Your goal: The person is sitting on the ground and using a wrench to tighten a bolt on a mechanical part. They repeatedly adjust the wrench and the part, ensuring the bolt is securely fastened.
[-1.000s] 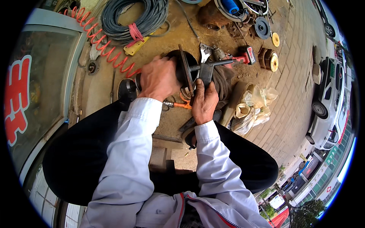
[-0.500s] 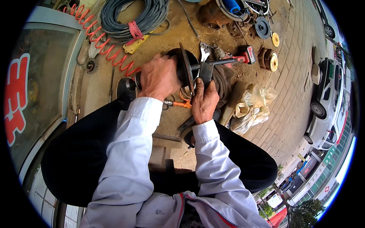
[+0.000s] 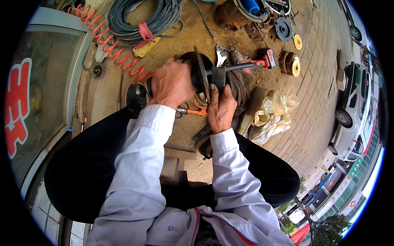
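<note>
My left hand (image 3: 171, 82) is closed round a black cylindrical metal part (image 3: 196, 63), which has a rusty upright plate (image 3: 202, 74) and a dark shaft (image 3: 239, 66) projecting to the right. My right hand (image 3: 221, 108) grips a dark flat metal bar (image 3: 218, 78), held upright just right of the plate and against the shaft. A silver flat tool (image 3: 222, 54) shows above the bar. A red-and-black power tool (image 3: 266, 59) lies past the shaft. A dark cloth (image 3: 241, 88) and an orange air tool (image 3: 197, 111) lie near my hands.
Coiled cable (image 3: 143, 18), a red spiral hose (image 3: 111, 47), a yellow strip (image 3: 144, 49), brown spools (image 3: 289, 63) and metal parts (image 3: 283, 29) lie on the ground. Plastic bags (image 3: 271, 119) are at right. A glass door (image 3: 45, 82) is at left, parked cars (image 3: 349, 110) far right.
My right hand and the bar have shifted very slightly leftward. My left hand stays closed on the black part in nearly the same position.
</note>
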Motion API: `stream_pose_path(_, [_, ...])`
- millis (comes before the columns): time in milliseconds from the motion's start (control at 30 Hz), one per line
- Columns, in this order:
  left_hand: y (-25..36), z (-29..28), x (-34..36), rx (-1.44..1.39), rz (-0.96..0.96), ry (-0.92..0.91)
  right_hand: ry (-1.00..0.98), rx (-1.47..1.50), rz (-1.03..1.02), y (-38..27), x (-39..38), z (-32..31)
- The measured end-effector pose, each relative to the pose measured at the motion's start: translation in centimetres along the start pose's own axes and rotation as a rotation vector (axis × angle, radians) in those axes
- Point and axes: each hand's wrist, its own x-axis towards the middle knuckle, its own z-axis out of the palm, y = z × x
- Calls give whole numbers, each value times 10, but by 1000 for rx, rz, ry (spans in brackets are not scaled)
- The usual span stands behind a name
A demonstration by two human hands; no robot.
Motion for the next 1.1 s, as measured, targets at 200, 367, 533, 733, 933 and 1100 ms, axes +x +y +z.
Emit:
stream_pose_path(200, [0, 2, 1, 23, -4, -13, 95, 203, 131, 2, -2, 9])
stream_pose_path(367, [0, 3, 1, 4, 1, -7, 96, 54, -202, 16, 4, 5])
stream_pose_path(533, [0, -5, 6, -15, -12, -68, 83, 226, 130, 9, 0, 10])
stream_pose_path(733, [3, -21, 7, -44, -60, -150, 145, 123, -149, 14, 0, 15])
stream_pose_path(933, [-1, -21, 13, -27, -86, -267, 69, 212, 127, 11, -3, 13])
stream_pose_path(1100, [-5, -17, 16, -65, 1, -191, 120, 145, 39, 8, -2, 13])
